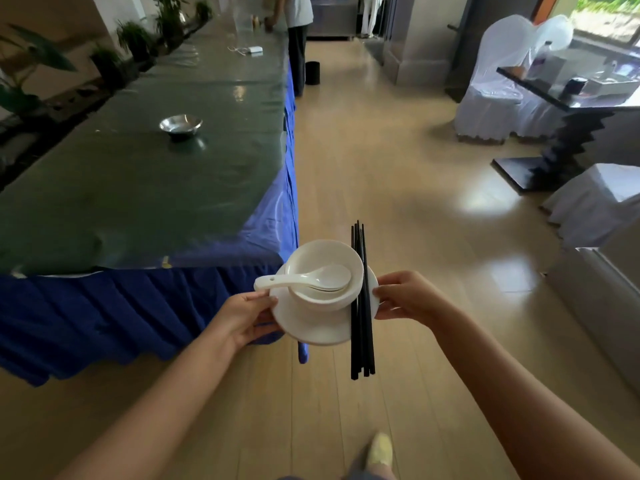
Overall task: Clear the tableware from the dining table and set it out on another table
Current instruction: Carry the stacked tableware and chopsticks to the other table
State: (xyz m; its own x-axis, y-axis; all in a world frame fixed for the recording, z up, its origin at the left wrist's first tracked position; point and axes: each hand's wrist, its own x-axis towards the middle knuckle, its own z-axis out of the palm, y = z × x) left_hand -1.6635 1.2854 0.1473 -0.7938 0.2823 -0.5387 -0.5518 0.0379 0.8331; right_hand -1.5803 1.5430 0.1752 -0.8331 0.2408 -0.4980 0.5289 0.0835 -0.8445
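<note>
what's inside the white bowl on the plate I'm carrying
White spoons lie nested in the bowl, the top handle sticking out over its left rim. How many are stacked, and the bowl's bottom beneath them, is hidden.

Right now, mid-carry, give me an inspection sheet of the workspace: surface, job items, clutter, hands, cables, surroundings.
Surface: long table with a green glossy cover and blue skirt, ahead on the left.
Job's things: white plate carrying stacked white bowls with white spoons inside; black chopsticks lie across the plate's right side, ends overhanging.
Clutter: metal bowl on the table; a small white object farther along.
Hands: left hand grips the plate's left rim; right hand pinches the right rim.
Cables: a thin white lead beside the white object, too small to be sure.
Surroundings: potted plants, covered chairs, dark pedestal table, a person standing, wooden floor.
</note>
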